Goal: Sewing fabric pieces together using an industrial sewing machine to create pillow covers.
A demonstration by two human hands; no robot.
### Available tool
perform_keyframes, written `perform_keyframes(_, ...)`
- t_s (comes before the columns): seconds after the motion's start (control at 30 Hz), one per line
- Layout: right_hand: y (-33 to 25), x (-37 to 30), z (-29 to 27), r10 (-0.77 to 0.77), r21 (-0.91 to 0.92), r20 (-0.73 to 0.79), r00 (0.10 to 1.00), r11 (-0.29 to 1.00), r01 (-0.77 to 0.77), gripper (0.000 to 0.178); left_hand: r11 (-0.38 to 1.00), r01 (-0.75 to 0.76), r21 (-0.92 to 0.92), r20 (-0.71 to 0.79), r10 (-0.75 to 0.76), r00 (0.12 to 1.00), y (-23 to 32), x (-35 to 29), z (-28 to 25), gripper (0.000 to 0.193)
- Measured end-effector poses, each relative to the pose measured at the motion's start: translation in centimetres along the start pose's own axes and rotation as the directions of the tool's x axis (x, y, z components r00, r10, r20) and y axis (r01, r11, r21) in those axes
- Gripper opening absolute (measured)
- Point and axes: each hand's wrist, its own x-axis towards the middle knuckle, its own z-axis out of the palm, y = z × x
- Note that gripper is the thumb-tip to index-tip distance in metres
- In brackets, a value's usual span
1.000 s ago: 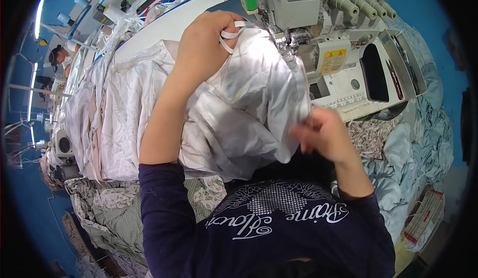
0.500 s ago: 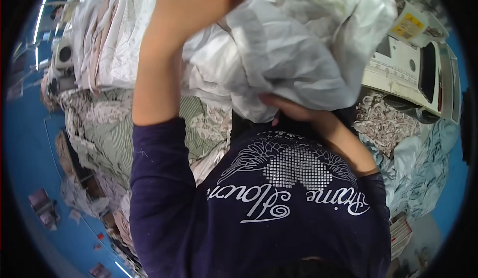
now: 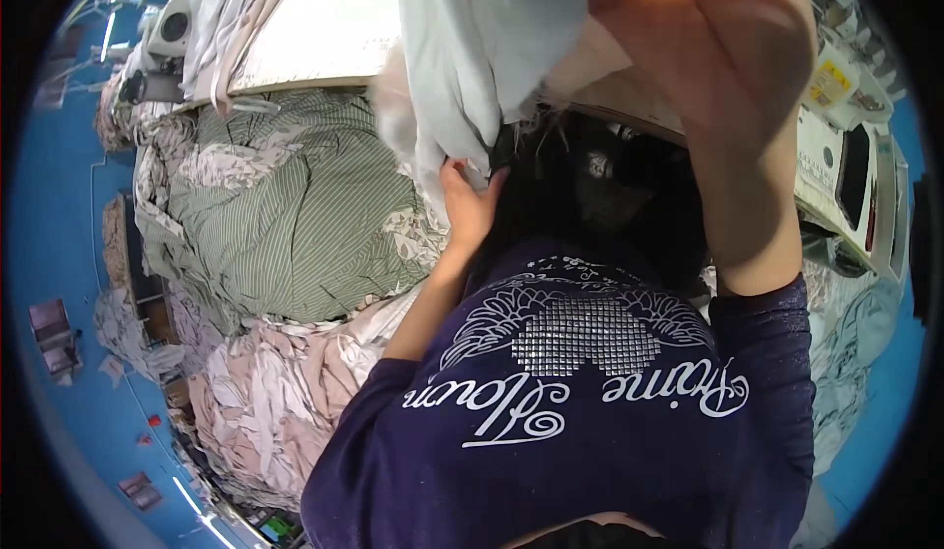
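Note:
A pale white-grey cloth (image 3: 492, 57) hangs in front of me from the top of the picture, over the edge of a white table. At its lower end my left hand (image 3: 470, 210) is closed on the fabric, with thumb and fingertip showing at the hem. My right hand (image 3: 708, 38) is raised high and close at the upper right, beside the cloth. Its fingers are smeared by motion and partly cut off by the top edge, so what they hold cannot be made out.
Bare white tabletop (image 3: 329, 28) lies behind the cloth. Heaps of green striped fabric (image 3: 305, 225) and pink-white fabric (image 3: 285, 382) fill the left. A white sewing machine (image 3: 826, 161) stands right, with light blue fabric (image 3: 855, 352) below it. Dark space opens under the table.
The bunched white cloth has left the table and now hangs at the middle. My left hand dropped to its lower end. My right hand rose from my waist to the upper right.

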Motion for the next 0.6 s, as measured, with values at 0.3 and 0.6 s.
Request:
perform_keyframes(0.3,1.2,1.0,-2.3,-0.358,0.163,0.213,0.909,0.930,0.328,0.044,0.946,-0.245,0.214,0.029,0.245,0.969,-0.1,3.7,-5.7,0.009)
perform_keyframes(0.6,16.2,-0.6,-8.6,0.554,-0.704,0.537,0.636,0.710,-0.025,0.031,0.574,-0.342,0.744,-0.312,0.751,0.582,14.4,15.1,-20.8,0.022)
